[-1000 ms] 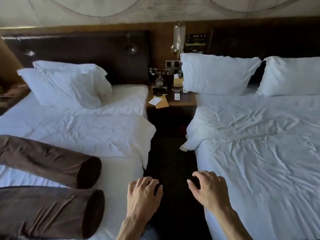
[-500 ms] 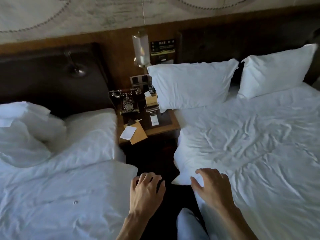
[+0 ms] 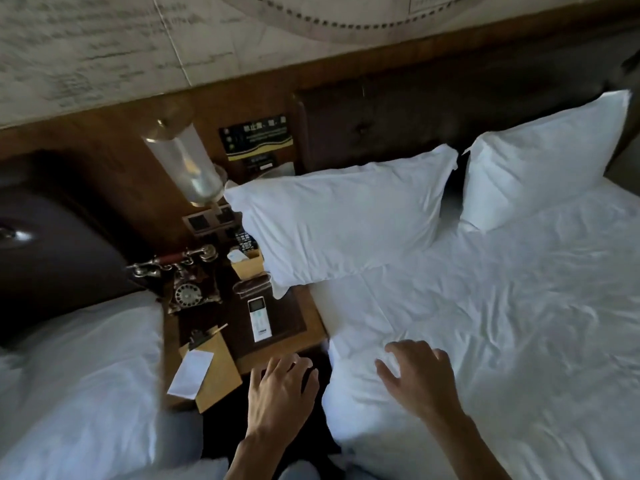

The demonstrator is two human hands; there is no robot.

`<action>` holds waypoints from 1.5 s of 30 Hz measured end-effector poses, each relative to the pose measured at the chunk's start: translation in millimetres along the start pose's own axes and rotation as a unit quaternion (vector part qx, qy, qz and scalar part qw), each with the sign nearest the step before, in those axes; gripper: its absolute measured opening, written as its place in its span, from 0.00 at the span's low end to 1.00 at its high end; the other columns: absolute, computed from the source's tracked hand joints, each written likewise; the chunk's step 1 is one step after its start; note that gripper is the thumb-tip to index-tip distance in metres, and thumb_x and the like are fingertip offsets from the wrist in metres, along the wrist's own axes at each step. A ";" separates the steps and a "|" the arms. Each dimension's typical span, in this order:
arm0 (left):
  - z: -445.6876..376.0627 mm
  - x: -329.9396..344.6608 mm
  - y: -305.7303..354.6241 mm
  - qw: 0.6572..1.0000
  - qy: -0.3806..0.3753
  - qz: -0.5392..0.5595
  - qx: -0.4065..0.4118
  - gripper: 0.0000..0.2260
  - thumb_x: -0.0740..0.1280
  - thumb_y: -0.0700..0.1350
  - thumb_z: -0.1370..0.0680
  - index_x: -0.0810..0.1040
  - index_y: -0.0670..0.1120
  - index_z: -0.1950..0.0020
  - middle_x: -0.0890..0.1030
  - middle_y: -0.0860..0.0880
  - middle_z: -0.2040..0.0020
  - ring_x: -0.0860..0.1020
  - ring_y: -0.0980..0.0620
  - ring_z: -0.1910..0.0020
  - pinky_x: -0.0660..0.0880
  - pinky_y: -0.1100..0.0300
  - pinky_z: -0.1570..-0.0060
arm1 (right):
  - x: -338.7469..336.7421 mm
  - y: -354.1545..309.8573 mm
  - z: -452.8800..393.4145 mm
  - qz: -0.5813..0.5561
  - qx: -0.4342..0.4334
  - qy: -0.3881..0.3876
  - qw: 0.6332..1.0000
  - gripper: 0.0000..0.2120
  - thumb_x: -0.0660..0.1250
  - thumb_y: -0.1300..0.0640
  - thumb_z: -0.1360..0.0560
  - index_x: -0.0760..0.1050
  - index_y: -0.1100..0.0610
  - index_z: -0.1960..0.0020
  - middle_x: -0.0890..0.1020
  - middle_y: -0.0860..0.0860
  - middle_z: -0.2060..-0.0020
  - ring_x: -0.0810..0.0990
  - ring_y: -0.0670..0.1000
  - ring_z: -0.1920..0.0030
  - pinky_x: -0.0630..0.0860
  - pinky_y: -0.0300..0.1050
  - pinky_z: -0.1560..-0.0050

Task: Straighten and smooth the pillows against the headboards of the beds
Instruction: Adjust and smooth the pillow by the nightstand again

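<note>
Two white pillows lean against the dark headboard [image 3: 398,123] of the right bed. The near pillow [image 3: 343,223] overhangs the nightstand at its left corner. Further right stands the far pillow [image 3: 540,157], tilted up. My left hand [image 3: 277,393] hovers over the gap between the beds, fingers apart, holding nothing. Spread and empty, my right hand [image 3: 419,379] is over the rumpled white sheet [image 3: 502,323] at the right bed's left edge, well short of the near pillow. The left bed's pillows are out of view.
A wooden nightstand [image 3: 311,332] between the beds carries an antique telephone [image 3: 180,278], a white remote [image 3: 259,318], a clipboard with paper [image 3: 204,372] and a small box [image 3: 246,263]. A glass wall lamp [image 3: 187,164] hangs above. The left bed's sheet [image 3: 76,375] is at lower left.
The view has moved forward between the beds toward the nightstand and turned right. Both hands have advanced; my right hand is now over the right bed's sheet. The left bed's pillows left view.
</note>
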State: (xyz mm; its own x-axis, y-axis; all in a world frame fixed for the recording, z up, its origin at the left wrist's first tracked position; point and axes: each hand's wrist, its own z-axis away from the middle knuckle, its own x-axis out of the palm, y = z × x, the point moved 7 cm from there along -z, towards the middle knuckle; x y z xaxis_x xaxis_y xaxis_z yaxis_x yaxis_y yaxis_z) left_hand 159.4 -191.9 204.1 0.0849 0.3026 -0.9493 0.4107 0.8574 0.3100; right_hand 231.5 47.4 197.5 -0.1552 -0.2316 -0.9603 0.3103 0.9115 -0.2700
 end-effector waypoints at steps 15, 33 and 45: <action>-317.8 1.7 16.9 0.998 0.041 0.013 0.050 0.13 0.59 0.57 0.23 0.82 0.55 0.50 0.84 0.56 0.48 0.82 0.51 0.46 0.73 0.48 0.43 | -16.2 55.7 -274.8 0.035 0.036 -0.014 0.999 0.25 0.54 0.34 0.28 0.80 0.49 0.47 0.86 0.45 0.52 0.83 0.53 0.49 0.75 0.56 0.46; -528.3 45.6 -41.5 0.996 0.041 -0.076 0.023 0.20 0.60 0.58 0.23 0.79 0.47 0.39 0.81 0.45 0.44 0.78 0.41 0.42 0.69 0.44 0.37 | 62.1 95.7 -552.5 -0.035 -0.045 0.003 0.998 0.22 0.52 0.40 0.20 0.70 0.45 0.31 0.74 0.43 0.32 0.68 0.45 0.28 0.62 0.61 0.30; -532.2 46.1 -73.8 0.988 0.069 -0.132 0.044 0.23 0.60 0.63 0.24 0.82 0.47 0.45 0.85 0.42 0.50 0.83 0.38 0.52 0.72 0.44 0.43 | 71.3 161.2 -579.8 0.083 -0.088 0.202 0.972 0.13 0.59 0.50 0.19 0.80 0.54 0.50 0.85 0.50 0.49 0.80 0.53 0.43 0.66 0.59 0.31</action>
State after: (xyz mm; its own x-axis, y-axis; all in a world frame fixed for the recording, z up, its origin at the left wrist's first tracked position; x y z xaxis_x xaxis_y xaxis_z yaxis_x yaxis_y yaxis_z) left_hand -350.2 -19.7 164.9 -0.1578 0.1323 -0.9786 0.4805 0.8760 0.0410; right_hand -273.3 374.9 125.9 -0.4839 0.0429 -0.8740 0.2025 0.9772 -0.0641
